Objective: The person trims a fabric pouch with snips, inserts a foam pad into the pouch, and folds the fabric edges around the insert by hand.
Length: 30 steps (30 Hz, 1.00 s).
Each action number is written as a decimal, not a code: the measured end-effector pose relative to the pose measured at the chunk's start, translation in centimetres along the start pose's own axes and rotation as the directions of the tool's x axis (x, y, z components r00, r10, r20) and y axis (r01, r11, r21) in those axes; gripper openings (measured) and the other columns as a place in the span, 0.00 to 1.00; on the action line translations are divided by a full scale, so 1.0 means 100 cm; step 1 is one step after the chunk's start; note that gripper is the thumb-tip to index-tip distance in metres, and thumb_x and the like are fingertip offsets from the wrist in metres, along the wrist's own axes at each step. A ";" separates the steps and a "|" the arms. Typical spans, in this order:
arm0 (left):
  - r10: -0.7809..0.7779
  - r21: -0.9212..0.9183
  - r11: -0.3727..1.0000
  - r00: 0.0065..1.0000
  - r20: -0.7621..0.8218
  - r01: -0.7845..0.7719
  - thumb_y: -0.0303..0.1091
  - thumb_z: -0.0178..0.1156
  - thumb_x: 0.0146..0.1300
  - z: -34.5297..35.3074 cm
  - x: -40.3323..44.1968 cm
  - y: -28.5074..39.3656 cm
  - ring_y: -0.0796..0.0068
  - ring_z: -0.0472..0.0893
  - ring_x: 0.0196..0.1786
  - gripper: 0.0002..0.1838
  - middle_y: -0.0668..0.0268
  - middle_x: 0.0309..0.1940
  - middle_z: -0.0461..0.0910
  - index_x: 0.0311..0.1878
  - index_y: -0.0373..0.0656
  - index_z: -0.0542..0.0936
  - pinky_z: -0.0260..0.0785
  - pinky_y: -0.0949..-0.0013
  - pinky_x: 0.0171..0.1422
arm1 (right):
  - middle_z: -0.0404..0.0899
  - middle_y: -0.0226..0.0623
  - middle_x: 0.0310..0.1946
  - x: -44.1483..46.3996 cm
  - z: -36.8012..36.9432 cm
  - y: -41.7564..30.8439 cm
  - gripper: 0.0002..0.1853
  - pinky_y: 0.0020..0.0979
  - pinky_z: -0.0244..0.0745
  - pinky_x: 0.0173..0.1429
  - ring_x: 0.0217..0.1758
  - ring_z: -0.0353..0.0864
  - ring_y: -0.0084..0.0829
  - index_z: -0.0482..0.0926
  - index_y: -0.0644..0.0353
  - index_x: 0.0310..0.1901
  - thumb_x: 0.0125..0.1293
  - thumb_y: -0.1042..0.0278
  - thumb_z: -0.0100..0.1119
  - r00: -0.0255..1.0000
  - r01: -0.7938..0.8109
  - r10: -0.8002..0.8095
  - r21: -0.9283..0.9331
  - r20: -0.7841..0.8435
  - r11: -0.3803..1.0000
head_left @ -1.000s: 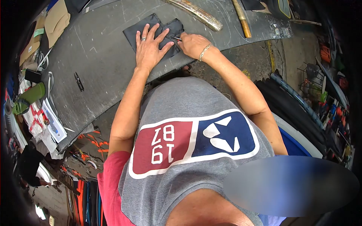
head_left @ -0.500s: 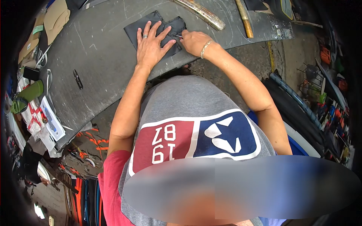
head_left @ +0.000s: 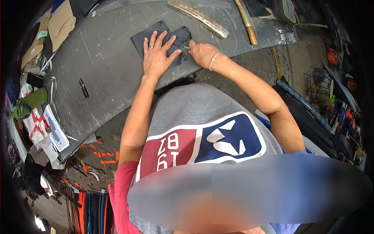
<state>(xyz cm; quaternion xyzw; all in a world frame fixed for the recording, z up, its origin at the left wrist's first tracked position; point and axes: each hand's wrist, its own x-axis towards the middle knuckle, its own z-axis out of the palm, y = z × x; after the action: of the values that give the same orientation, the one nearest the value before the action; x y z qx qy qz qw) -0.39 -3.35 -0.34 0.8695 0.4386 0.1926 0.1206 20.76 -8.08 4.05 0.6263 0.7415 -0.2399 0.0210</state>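
A dark piece of fabric point(head_left: 142, 39) lies on the grey worktable point(head_left: 105, 74), near the edge closest to my body. Flat on it, with fingers spread, rests my left hand point(head_left: 159, 56), which wears a ring. At the fabric's right side, my right hand point(head_left: 203, 54) is closed around a small thin tool point(head_left: 186, 47), whose metal tip points left over the cloth. Most of this tool is hidden by my fingers, so its kind cannot be made out. A bracelet circles my right wrist.
A long, shiny wrapped bar point(head_left: 200, 19) and a wooden-handled stick point(head_left: 249, 29) lie at the back. A black pen-like object point(head_left: 83, 88) is at left. A green bottle point(head_left: 33, 99), papers point(head_left: 55, 128) and brown cardboard point(head_left: 61, 24) crowd the left side.
The view has shifted slightly, so the table appears a little lower. My left hand stays flat on the fabric, and my right hand still holds the tool beside it.
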 end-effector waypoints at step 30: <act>0.096 -0.095 0.992 0.975 0.200 -0.078 0.51 0.75 0.58 -0.038 -0.009 0.033 0.50 0.66 0.77 0.32 0.58 0.67 0.76 0.64 0.47 0.82 0.52 0.42 0.81 | 0.84 0.27 0.34 -0.057 0.032 0.033 0.08 0.28 0.79 0.41 0.34 0.80 0.19 0.85 0.61 0.45 0.74 0.65 0.62 0.908 0.209 0.321 0.954 -0.270 0.213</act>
<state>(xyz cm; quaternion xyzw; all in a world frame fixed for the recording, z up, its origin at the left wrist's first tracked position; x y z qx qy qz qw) -0.17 -5.92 4.10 0.8970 0.3765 0.1263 0.1941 24.17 -14.23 2.00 0.5610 0.3869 -0.5109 -0.5240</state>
